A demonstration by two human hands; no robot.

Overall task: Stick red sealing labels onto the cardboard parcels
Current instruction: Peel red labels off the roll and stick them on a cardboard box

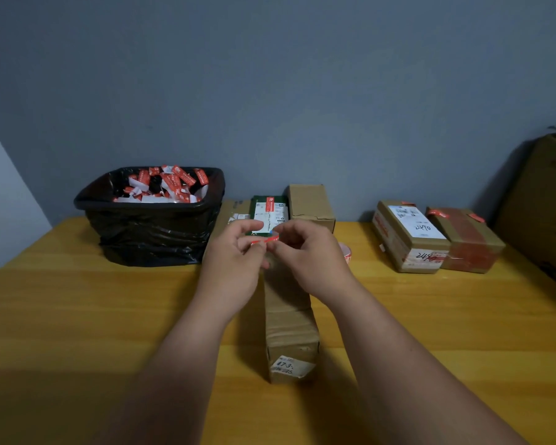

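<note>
Where hands (267, 248) pinch red label (264, 241) — parcel (289, 319) half-hidden.

This looks like a small parcel-handling room, a makeshift packing or mailroom corner. A yellow wooden bench (109, 316) runs against a bare blue-grey wall (302, 91). Cardboard parcels (410, 236) with printed shipping labels and handwritten numbers sit at centre and right of the frame, a large carton (540, 200) leans at the far right, and at left a black-lined bin (148, 226) overflows with red-and-white label backings (164, 184).
</note>
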